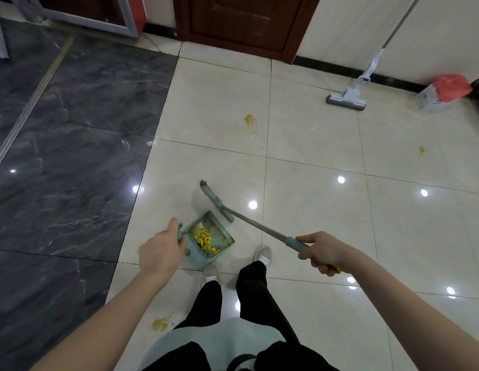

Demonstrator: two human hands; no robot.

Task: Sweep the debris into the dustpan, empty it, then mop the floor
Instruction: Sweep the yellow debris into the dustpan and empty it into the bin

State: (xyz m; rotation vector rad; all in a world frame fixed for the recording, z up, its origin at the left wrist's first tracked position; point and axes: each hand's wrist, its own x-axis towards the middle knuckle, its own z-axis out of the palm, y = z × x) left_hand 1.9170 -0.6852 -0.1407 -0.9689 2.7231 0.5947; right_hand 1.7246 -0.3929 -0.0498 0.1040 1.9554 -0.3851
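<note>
Left grip (160, 247) round teal dustpan (210, 241) of yellow debris (205, 239); right grip (322, 251) round broom (217, 203).

Both bare forearms reach forward and down from the lower corners of the view, angling in toward each other. The left hand (159, 247) is seen from the back, knuckles up, with its fingers curled round the dustpan handle (182, 235) and the thumb lying along the top. The right hand (322, 251) sits a little farther out and to the right, wrist fairly straight, fingers wrapped round the broom handle (294, 243) with the index finger stretched along it.
</note>
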